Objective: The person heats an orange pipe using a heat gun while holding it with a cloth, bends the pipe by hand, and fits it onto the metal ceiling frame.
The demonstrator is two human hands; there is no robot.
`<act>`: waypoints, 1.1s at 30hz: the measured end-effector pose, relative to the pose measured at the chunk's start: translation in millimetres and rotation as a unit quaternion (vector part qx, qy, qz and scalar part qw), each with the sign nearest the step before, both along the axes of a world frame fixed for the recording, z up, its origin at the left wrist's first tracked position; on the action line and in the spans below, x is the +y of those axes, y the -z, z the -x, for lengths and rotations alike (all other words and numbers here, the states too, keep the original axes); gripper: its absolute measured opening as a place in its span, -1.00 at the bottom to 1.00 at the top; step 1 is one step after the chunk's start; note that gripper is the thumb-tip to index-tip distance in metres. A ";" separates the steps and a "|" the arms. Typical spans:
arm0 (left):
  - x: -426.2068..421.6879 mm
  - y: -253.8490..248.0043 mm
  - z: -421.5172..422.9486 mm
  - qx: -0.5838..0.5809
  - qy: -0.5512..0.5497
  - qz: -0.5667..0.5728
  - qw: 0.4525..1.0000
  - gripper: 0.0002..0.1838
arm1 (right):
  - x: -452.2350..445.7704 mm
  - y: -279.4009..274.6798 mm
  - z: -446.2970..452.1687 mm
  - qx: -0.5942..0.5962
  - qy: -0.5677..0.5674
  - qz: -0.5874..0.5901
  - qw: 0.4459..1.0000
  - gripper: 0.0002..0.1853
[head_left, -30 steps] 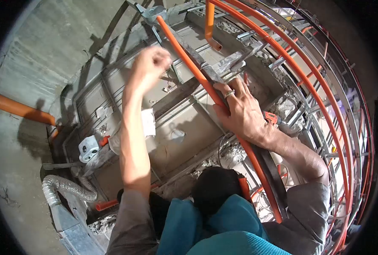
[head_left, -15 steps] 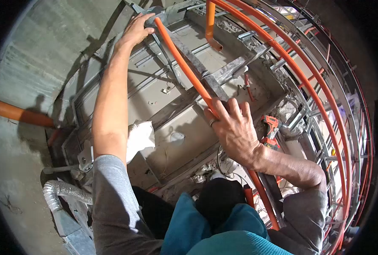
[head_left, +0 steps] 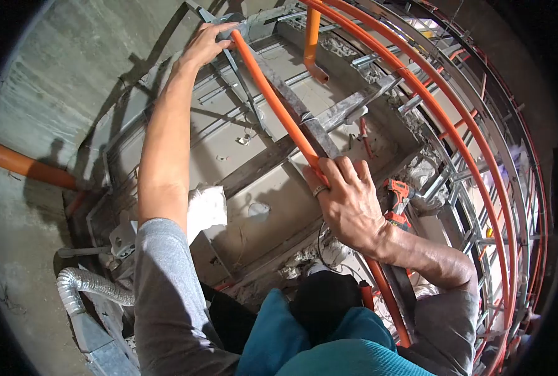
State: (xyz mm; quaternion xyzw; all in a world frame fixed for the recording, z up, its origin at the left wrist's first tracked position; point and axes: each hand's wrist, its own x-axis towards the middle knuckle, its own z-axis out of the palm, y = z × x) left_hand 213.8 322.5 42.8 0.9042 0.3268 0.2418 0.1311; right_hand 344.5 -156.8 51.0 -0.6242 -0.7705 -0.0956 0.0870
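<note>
A long orange pipe runs from the far top down toward my right side, passing under my right hand. My right fingers are wrapped round the pipe, knuckles up, with a ring on one finger. Far ahead, my left hand has its fingers stretched out beside the pipe's far end. A grey rounded piece lies just behind those fingertips, and a thin metal strip passes below the hand. Whether the left fingertips touch the grey piece, I cannot tell.
Dark metal beams cross over pale ceiling panels below me. A red cordless drill lies to the right. Curved orange pipes and metal framing fill the right side. At left are a concrete wall and a silver flexible duct.
The view has shifted slightly. My left fingers reach a little more to the right, near the pipe's end. My right hand keeps its hold on the pipe.
</note>
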 end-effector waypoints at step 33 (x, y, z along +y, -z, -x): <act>-48.4 -48.8 11.7 -0.043 0.084 0.180 0.979 -0.62 | 18.2 4.7 2.5 -0.007 0.009 -0.001 1.000 -0.32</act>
